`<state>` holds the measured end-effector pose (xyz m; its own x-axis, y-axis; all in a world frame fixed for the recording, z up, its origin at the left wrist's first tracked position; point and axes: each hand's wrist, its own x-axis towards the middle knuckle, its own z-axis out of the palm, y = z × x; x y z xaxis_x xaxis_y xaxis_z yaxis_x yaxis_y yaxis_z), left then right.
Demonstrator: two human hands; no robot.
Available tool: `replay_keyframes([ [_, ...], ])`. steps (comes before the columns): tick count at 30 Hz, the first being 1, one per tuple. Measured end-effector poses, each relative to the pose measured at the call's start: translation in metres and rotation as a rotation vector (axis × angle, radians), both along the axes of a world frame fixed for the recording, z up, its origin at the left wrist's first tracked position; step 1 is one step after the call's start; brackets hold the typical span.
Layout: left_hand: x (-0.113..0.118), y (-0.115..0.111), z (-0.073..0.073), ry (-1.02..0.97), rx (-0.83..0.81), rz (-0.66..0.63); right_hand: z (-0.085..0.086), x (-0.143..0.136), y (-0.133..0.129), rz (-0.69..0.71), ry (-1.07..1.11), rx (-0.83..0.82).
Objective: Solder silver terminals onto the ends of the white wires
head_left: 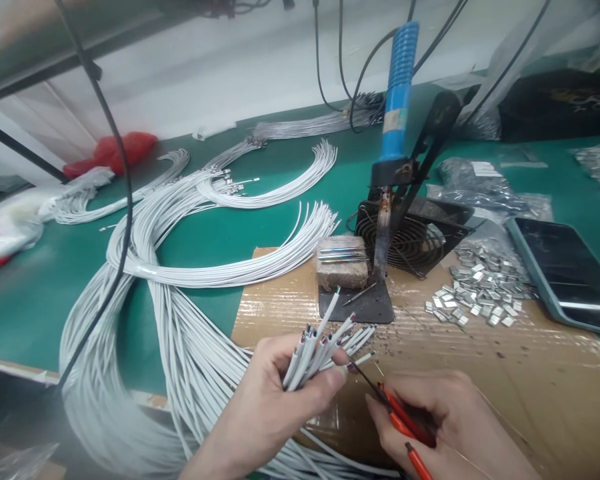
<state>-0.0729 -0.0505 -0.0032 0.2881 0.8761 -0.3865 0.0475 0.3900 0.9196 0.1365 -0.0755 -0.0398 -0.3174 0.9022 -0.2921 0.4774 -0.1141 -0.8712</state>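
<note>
My left hand (pixel 290 400) is closed round a bunch of white cables (pixel 310 357). Their cut ends point up and away, with small coloured wire tips showing. My right hand (pixel 440 420) grips a red-handled tool (pixel 403 417) with a thin dark tip, whose exact kind I cannot make out. That tip reaches the cable ends beside my left thumb. A thin pale wire shows by my right fingers. Behind the hands, a blue-handled soldering iron (pixel 400 87) stands tip-down in a black holder. Beside it, a worn block (pixel 343 270) carries several thin metal rods.
Long white cable bundles (pixel 220 273) cover the left of the green table (pixel 210 240). A pile of small metal connector shells (pixel 480 287) lies on the cardboard (pixel 545 380), near a phone (pixel 575 273). A black fan (pixel 410 233) stands behind the iron. A black cord (pixel 125 167) hangs at left.
</note>
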Motion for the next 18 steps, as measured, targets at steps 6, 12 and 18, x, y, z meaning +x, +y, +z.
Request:
replay_keyframes([
  [6, 0.000, 0.002, -0.002, -0.021, 0.014, 0.001, -0.002, -0.001, -0.001, -0.002, -0.065, 0.099],
  [12, 0.000, 0.002, 0.000, -0.009, 0.015, 0.007, -0.006, 0.004, 0.002, -0.147, -0.123, 0.340],
  [18, -0.001, 0.007, 0.001, -0.026, 0.042, 0.033, -0.004, 0.012, 0.003, -0.405, -0.078, 0.329],
])
